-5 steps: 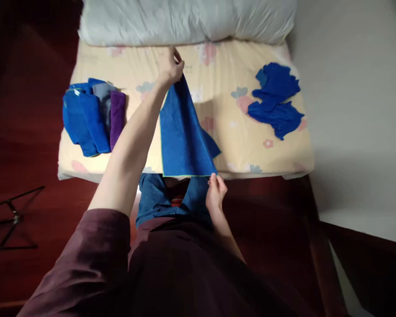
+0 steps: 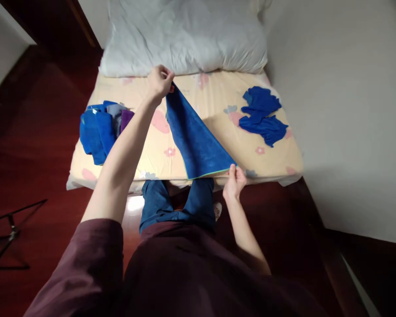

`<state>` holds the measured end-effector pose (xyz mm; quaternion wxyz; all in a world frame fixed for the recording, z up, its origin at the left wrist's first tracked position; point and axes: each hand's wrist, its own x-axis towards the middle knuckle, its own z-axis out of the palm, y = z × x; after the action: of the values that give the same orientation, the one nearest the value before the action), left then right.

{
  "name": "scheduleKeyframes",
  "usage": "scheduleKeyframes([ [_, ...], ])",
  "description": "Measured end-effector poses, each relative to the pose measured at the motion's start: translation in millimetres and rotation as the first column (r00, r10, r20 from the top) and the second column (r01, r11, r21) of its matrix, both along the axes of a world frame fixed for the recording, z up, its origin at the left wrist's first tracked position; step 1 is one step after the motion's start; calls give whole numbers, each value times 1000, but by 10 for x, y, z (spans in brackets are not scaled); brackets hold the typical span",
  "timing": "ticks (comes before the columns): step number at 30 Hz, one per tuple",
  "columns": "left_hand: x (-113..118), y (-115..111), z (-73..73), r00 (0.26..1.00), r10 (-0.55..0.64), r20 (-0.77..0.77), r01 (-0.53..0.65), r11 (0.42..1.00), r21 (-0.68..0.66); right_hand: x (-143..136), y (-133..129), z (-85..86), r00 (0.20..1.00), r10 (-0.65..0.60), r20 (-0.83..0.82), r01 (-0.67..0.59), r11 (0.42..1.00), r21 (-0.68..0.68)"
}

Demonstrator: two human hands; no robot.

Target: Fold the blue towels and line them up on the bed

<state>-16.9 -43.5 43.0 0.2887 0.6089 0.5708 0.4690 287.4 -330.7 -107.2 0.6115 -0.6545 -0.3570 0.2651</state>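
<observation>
A blue cloth (image 2: 201, 138) with a thin yellow-green edge is stretched slantwise above the bed, in front of me. My left hand (image 2: 161, 81) pinches its upper corner, high over the mattress. Down at the bed's near edge, my right hand (image 2: 234, 180) grips the lower right corner between thumb and fingers. The cloth's lower left corner hangs close to my legs. On the left lies a pile of blue cloths (image 2: 97, 134), with a grey cloth (image 2: 116, 114) and a purple cloth (image 2: 127, 119) beside them, partly behind my left arm. Crumpled blue cloths (image 2: 264, 114) lie on the right.
The bed (image 2: 152, 163) has a pale yellow sheet with a fruit and flower print. A white quilt or pillow (image 2: 185, 39) fills its far end. A white wall (image 2: 343, 110) runs along the right. A black stand's legs (image 2: 11, 233) rest on the dark red floor at left.
My right hand has moved outward to the right, pulling the cloth into a taut slanting line. My left hand still holds the upper corner. The view has tilted up, showing more of the far end.
</observation>
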Motion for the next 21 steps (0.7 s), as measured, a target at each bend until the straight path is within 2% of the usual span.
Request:
scheduleKeyframes([
  [2, -132, -314, 237, 977, 94, 193, -91, 996, -26, 163, 241, 198, 999, -39, 27, 35, 992, 124],
  [3, -210, -471, 334, 967, 103, 234, -101, 995, -23, 239, 365, 308, 997, -61, 39, 53, 981, 185],
  [5, -390, -772, 483, 971, 62, 232, -72, 997, 37, 373, 602, 543, 995, -81, 63, 58, 953, 299],
  [8, -680, -1168, 626, 993, 32, 111, -46, 990, 131, 511, 905, 906, 993, -42, 109, -9, 903, 430],
  [12, -986, -1554, 746, 979, 191, -66, -170, 955, 241, 567, 1206, 1346, 976, 39, 212, -141, 860, 491],
  [15, -1131, -1725, 787, 944, 303, -133, -256, 923, 287, 541, 1343, 1601, 956, 114, 270, -235, 848, 476],
  [18, -1245, -1810, 782, 936, 330, -123, -286, 916, 280, 505, 1386, 1771, 940, 190, 283, -305, 840, 449],
  [21, -1343, -1847, 767, 939, 326, -110, -285, 916, 283, 491, 1350, 1870, 921, 277, 275, -372, 837, 402],
])
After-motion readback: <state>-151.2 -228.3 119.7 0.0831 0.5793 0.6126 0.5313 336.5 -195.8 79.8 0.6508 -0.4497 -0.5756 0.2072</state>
